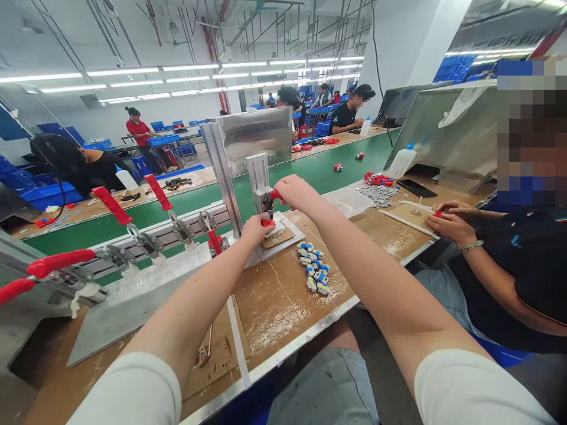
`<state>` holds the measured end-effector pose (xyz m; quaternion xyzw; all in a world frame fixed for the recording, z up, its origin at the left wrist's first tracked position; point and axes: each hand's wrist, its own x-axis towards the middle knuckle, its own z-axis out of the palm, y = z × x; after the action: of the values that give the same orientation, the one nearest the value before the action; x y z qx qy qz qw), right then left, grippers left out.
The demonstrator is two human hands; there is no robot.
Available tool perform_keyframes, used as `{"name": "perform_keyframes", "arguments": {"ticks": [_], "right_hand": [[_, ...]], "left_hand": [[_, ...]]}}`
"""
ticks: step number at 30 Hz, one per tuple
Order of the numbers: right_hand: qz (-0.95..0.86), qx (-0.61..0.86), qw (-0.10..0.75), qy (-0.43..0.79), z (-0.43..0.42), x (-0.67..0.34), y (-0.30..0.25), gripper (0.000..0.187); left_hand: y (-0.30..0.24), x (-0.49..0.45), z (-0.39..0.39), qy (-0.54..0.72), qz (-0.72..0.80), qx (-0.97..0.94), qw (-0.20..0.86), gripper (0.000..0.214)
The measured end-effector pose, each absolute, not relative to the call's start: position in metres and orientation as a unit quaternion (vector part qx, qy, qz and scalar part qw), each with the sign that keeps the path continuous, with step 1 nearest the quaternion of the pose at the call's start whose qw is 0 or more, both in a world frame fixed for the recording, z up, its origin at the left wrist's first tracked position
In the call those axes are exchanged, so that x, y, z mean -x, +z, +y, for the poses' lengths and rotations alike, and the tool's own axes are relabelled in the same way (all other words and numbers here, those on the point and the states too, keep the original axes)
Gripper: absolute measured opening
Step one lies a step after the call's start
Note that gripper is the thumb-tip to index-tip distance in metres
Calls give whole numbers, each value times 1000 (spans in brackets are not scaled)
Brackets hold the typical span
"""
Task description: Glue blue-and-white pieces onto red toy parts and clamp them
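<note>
My right hand (296,192) is closed round the red handle (275,194) of a small upright toggle clamp (259,177). Just below it, my left hand (253,231) pinches a small red plastic part (268,224) under the clamp's plunger. Fingers hide most of this part. Beneath it lies a metal base plate (290,236) with a piece of brown board on it. On the bench in front of the clamp is a loose group of small white, blue and yellow blocks (313,265).
A row of red-handled toggle clamps (146,239) stands over a metal plate (150,301) at left. Behind runs a green conveyor belt (328,158) carrying red parts. At right, a co-worker's hands (452,221) hold a red part near grey pieces (376,195) and a phone (416,188).
</note>
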<state>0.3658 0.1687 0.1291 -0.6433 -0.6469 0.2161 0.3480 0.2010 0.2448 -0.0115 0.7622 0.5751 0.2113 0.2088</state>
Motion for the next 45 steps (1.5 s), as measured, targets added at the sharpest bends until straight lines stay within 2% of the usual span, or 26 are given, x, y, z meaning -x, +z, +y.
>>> {"name": "perform_keyframes", "arguments": {"ticks": [6,11,15,23,28,33,35,37,40,41,43,45], "right_hand": [[-656,645,331,212,170,-367,120,31],[-676,613,372,173,160,-368,88,44],[-679,617,372,140,154,-366,67,49],[-658,599,417,187,153,-363,29,56],[-694,615,349,136,155,-362,-2,60],[-696,678,235,36,159,-351,-14,49],[-683,704,191,38,162,-345,-13,46],[-670,724,154,55,162,-341,-9,47],[-666,735,129,27,154,-338,-1,51],[-670,728,142,1,150,-335,0,54],[-688,692,215,-38,145,-319,-3,56],[-718,625,305,1,148,-288,-14,48]], "left_hand": [[-17,-210,251,226,572,-759,212,45],[-24,-213,253,232,557,-770,206,38],[-27,-214,254,234,543,-781,201,32],[-25,-211,251,230,544,-781,202,28],[-20,-213,246,209,537,-792,203,22],[7,-198,209,190,517,-812,194,32],[25,-165,177,205,499,-821,188,37],[43,-118,143,252,496,-813,170,31],[54,-47,108,295,589,-740,137,39],[52,-30,104,287,616,-715,165,41],[41,-14,106,272,634,-665,285,46],[27,-16,118,286,603,-611,426,56]]}}
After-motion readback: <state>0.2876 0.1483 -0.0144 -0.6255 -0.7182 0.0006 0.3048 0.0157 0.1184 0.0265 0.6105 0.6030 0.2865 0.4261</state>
